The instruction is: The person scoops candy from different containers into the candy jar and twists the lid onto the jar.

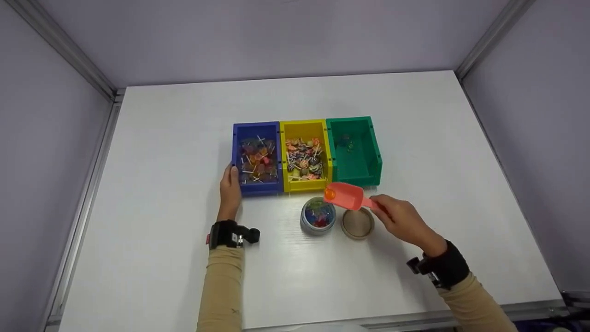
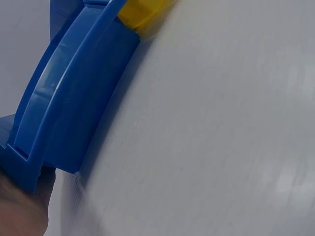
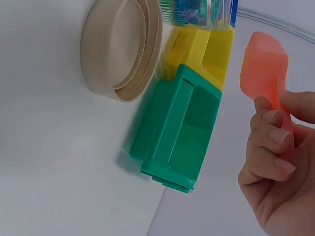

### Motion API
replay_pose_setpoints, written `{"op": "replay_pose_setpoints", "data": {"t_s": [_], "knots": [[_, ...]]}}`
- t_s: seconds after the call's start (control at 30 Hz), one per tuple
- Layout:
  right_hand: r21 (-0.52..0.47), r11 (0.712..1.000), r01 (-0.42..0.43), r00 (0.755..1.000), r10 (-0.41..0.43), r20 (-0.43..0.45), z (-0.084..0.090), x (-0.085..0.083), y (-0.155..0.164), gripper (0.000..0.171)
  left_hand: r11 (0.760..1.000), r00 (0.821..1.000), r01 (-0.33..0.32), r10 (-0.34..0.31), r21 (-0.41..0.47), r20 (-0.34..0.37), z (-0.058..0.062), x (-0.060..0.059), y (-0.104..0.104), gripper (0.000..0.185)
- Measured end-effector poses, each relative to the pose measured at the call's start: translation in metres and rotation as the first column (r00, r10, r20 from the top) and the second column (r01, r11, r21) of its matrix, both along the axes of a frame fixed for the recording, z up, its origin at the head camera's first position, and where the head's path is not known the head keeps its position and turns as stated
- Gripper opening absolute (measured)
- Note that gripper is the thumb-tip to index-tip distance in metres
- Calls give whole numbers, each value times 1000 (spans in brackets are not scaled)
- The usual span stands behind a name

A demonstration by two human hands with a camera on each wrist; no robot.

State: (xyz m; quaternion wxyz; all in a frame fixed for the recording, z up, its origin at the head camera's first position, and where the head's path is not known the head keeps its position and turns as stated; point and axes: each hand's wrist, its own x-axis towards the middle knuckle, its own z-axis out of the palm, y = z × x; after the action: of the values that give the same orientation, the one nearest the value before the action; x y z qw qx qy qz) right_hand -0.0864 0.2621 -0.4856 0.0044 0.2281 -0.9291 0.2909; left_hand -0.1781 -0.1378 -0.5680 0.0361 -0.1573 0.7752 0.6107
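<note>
While the left hand (image 1: pixel 229 186) rests straight-fingered against the blue bin (image 1: pixel 256 158) at frame centre-left, the right hand (image 1: pixel 402 222) pinches the orange scoop (image 1: pixel 348 196) handle. Scoop's long axis runs lower-right to upper-left; an orange candy (image 1: pixel 329 194) sits at its tip, just above the open jar (image 1: pixel 317 216), lid (image 1: pixel 357 223) beside it.

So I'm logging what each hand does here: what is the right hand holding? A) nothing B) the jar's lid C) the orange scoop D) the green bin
C: the right hand pinches the handle of the orange scoop, an orange candy at its tip, above the jar.
</note>
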Motion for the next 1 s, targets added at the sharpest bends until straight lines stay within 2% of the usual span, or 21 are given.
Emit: {"op": "replay_pose_setpoints", "data": {"t_s": [0.27,0.5,0.83,1.0], "knots": [[37,995,-96,993,94,69,6,6,-3,13,1000,1000,-5,5,-1,0,0,0,0,55],[111,986,-125,992,120,47,10,7,-7,15,1000,1000,9,-9,-5,0,0,1,1,56],[182,975,-129,990,116,83,31,6,-18,20,1000,1000,1,-1,20,6,0,0,1,56],[196,970,-141,989,130,68,38,4,-23,20,1000,1000,-5,5,24,-2,-1,-1,1,55]]}}
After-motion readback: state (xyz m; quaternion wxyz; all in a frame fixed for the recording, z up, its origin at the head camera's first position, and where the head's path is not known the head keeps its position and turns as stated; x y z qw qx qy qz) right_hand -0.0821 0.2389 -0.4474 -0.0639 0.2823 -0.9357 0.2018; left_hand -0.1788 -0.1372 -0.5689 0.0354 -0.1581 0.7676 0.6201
